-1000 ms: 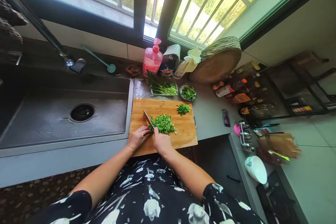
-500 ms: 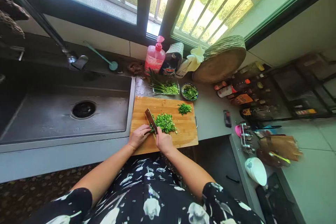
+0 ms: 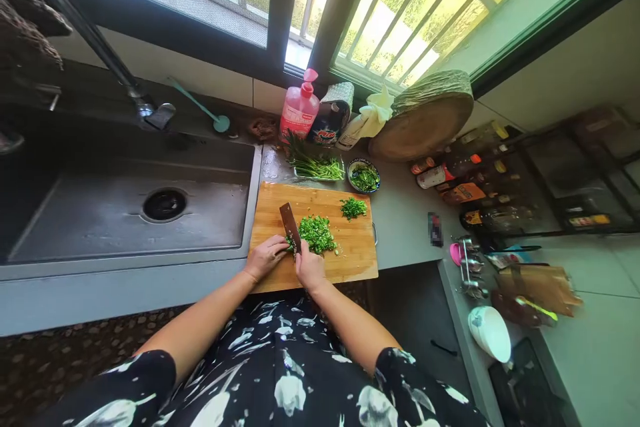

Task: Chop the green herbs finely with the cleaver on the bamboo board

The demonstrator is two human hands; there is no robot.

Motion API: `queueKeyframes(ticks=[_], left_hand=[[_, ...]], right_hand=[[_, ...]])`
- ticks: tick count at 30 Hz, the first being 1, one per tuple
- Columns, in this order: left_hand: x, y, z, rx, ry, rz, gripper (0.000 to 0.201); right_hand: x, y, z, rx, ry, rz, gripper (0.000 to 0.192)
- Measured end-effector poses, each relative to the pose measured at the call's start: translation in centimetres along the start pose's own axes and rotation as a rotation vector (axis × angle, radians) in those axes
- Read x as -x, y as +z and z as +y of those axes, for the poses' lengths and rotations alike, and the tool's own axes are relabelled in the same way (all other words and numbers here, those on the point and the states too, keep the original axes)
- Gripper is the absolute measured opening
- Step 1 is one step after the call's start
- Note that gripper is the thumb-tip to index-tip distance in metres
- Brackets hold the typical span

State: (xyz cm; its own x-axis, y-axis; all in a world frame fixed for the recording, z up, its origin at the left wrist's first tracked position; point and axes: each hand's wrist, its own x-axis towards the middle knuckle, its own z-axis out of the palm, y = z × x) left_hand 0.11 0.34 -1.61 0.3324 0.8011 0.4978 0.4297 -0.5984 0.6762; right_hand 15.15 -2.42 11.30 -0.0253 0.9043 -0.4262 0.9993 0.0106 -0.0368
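A person's right hand [image 3: 310,268] grips a broad-bladed knife [image 3: 290,222], fingers closed around its handle, over a wooden cutting board [image 3: 353,267] at a kitchen counter. The blade points toward the far left, between the left hand [image 3: 267,259] and a large pile of chopped greens [image 3: 317,235] near the middle of the board. The left hand rests at the board's near left, fingers bent and held together, their tips beside the blade near bits of green; whether they pinch anything cannot be made out. A smaller green heap [image 3: 354,207] lies at the board's far right. Just beyond the board, a shallow tray [image 3: 320,178] of long green stalks sits left of a patterned bowl [image 3: 376,187] of greens. Behind the tray stands a pink pump bottle [image 3: 300,113], with a round wooden block [image 3: 425,123] leaning farther right. A metal sink [image 3: 220,207] adjoins the board's left side.
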Motion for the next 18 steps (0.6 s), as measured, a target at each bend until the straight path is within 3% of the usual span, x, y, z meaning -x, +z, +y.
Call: queueKeyframes(ticks=[3,10,18], left_hand=[[0.1,0.0,-0.1,0.0,-0.01,-0.008,0.021],[-0.1,0.0,-0.1,-0.055,0.02,0.063,0.022],[-0.2,-0.1,0.0,-0.055,0.03,0.075,0.019]], right_hand=[[-0.6,0.2,-0.4,-0.001,0.005,0.033,0.049],[0.9,-3.5,1.7,0.04,-0.093,-0.055,0.045],[-0.7,-0.7,0.1,0.016,-0.076,-0.036,0.047]])
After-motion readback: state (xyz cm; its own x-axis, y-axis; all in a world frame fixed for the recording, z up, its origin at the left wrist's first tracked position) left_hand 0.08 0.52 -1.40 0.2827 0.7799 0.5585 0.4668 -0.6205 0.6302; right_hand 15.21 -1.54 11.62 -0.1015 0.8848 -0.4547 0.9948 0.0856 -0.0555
